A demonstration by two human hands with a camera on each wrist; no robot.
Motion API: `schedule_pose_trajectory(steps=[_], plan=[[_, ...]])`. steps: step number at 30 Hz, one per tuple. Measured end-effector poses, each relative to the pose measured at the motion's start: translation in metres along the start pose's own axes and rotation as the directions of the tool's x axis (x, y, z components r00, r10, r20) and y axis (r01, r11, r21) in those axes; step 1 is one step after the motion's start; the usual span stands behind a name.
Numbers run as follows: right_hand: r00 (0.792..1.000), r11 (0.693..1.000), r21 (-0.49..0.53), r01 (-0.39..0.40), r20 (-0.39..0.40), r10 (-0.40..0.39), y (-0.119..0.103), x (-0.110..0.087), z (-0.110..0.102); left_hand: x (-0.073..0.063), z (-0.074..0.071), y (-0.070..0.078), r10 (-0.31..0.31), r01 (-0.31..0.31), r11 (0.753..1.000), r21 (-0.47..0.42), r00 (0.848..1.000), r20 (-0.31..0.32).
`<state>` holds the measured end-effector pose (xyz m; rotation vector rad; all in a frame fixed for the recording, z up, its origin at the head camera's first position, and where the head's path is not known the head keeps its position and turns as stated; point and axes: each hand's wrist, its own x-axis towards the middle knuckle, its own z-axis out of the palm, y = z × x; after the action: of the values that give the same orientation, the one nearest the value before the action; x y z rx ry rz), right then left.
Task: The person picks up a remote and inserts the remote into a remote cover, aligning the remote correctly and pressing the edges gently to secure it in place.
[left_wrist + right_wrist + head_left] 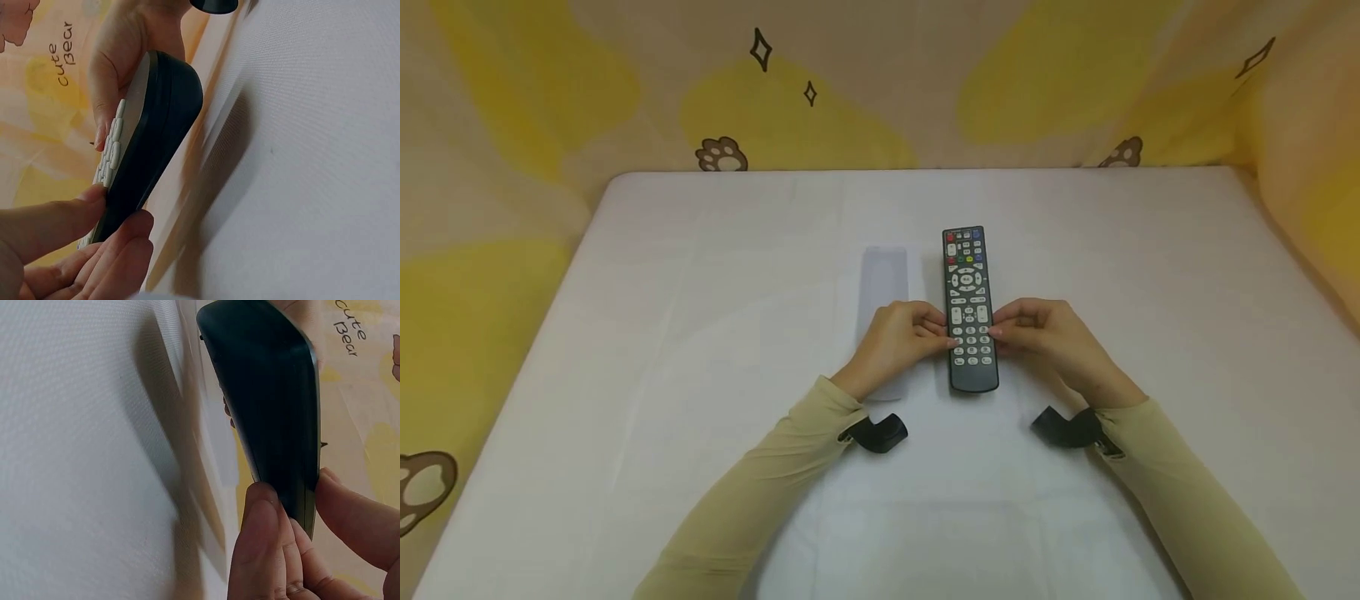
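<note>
A black remote control (973,377) with white and a few coloured buttons is held raised off the white table, buttons up, as its shadow beneath shows. On its left edge my left hand (898,337) pinches it, thumb on the button face and fingers underneath. My right hand (1056,346) pinches the opposite edge the same way. Both wrist views show the remote's dark side (165,119) and its end (262,375) apart from the table. A clear, flat plastic sleeve-like piece (883,279) lies left of the remote, partly covered by my left hand.
The white-covered table (700,333) stretches out around the hands. Yellow and cream patterned cloth (850,108) hangs behind it and along the sides. A black curved wrist mount (880,433) sits at the left cuff, another black mount (1067,427) at the right cuff.
</note>
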<state>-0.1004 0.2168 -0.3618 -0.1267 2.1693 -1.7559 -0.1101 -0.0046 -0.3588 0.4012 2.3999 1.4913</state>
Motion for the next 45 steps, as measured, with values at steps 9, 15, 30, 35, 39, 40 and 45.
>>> schedule_pose_trajectory(steps=[9,15,30,35,39,40,45], plan=[[1.0,1.0,0.007,-0.002,0.006,0.002,-0.005,-0.002,0.0,0.0,0.0,0.002,-0.006,0.006,1.0,0.007,1.0,-0.005],[1.0,1.0,0.005,-0.001,0.003,0.001,-0.005,-0.003,0.0,-0.002,0.0,0.005,-0.013,0.013,1.0,0.006,1.0,-0.008],[1.0,1.0,0.013,-0.027,0.009,0.027,-0.006,-0.002,-0.001,-0.002,0.001,0.005,-0.023,0.023,1.0,0.006,1.0,-0.002],[0.999,0.999,0.017,-0.03,0.017,0.03,-0.006,-0.002,-0.002,-0.002,0.001,0.006,-0.031,0.031,0.999,0.01,1.0,-0.002],[0.999,0.999,0.022,-0.024,0.024,0.024,-0.009,-0.003,-0.004,-0.001,0.001,0.007,-0.027,0.027,1.0,-0.001,1.0,-0.003],[0.999,0.999,0.023,-0.024,0.026,0.023,-0.009,-0.003,-0.004,-0.002,0.001,0.008,-0.027,0.027,1.0,-0.002,1.0,-0.003],[0.999,0.999,0.017,-0.027,0.034,0.027,-0.012,-0.003,-0.005,-0.002,0.001,0.01,-0.034,0.034,0.999,-0.001,0.999,-0.004]])
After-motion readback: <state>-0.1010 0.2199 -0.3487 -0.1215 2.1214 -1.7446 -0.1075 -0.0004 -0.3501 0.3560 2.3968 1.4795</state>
